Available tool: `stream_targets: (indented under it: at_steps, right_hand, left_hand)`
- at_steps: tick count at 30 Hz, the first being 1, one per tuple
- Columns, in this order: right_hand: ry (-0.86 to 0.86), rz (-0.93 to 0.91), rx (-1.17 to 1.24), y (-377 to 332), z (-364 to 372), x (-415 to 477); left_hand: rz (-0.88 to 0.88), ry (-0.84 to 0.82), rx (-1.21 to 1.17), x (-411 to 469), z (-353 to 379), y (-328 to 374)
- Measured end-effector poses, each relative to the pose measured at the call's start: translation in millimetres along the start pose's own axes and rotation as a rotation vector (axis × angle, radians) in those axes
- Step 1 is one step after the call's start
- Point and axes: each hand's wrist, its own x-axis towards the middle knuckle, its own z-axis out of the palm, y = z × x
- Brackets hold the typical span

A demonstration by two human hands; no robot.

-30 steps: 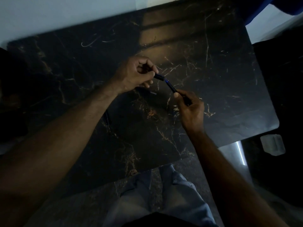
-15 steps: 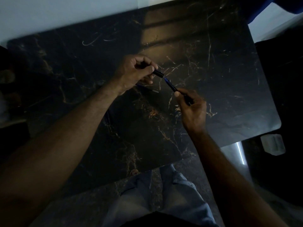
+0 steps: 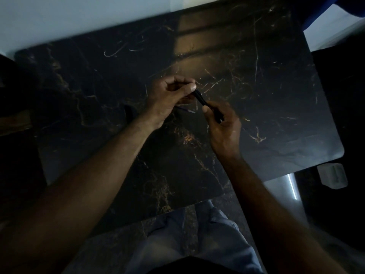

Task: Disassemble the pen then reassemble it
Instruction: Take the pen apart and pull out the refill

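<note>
A dark pen (image 3: 201,99) is held slanted above the black marble table (image 3: 266,99), between my two hands. My left hand (image 3: 169,97) pinches its upper end with thumb and fingers. My right hand (image 3: 223,123) grips the lower part of the barrel, whose dark end (image 3: 218,117) shows inside the palm. Only a short dark stretch of the pen shows between the hands. A thin blue part with a pale tip (image 3: 186,110) lies on the table just under my left hand. The scene is dim, so the pen's joints are hard to make out.
The table's right edge and rounded corner (image 3: 339,153) lie near a whitish translucent container (image 3: 332,176) on the floor. A pale wall (image 3: 79,16) runs behind the table. My knees in light trousers (image 3: 197,240) sit at the near edge.
My hands have come closer together. The blue stretch of the pen seen between them earlier is no longer visible; only a short dark section remains.
</note>
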Motion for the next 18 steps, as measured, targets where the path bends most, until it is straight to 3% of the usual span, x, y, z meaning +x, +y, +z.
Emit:
stream_targets:
  at_steps: [3, 7, 12, 15, 18]
  right_hand:
    - [0.058, -0.048, -0.063, -7, 14, 2]
    - [0.14, -0.048, -0.071, -20, 28, -1]
    - [-0.072, 0.076, -0.015, -5, 23, -4]
    - [-0.1, 0.116, -0.222, 8, 15, 10]
    - [-0.182, 0.068, -0.444, 12, 18, 32]
  left_hand:
    - [0.004, 0.15, -0.143, -8, 9, -7]
    - [0.053, 0.233, -0.177, -9, 15, -5]
    - [0.048, 0.061, 0.084, -18, 1, -5]
    - [-0.015, 0.291, 0.177, -33, -26, -11]
    - [-0.205, 0.525, 0.399, -42, -36, -25]
